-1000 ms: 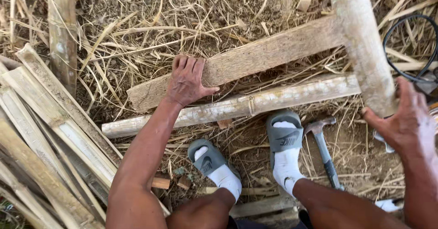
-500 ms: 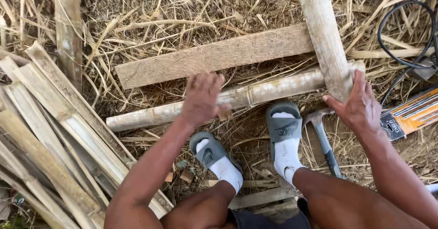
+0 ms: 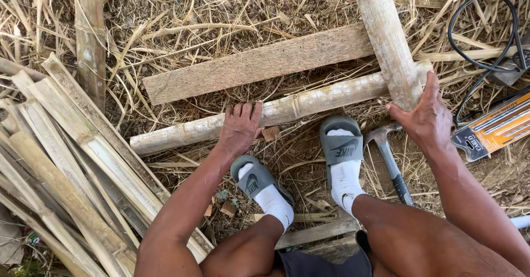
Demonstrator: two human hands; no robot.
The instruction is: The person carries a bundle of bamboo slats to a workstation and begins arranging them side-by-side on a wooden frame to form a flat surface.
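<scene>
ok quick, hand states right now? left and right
Left hand: open, palm pressed flat on the horizontal bamboo pole.
Right hand: fingers wrapped on the end of the upright bamboo pole.

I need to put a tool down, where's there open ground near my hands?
Open straw lies above the flat board, and a barer dirt patch sits right of the hammer, below the orange package. The split bamboo pile crowds the left side; the sandalled feet fill the middle.
</scene>
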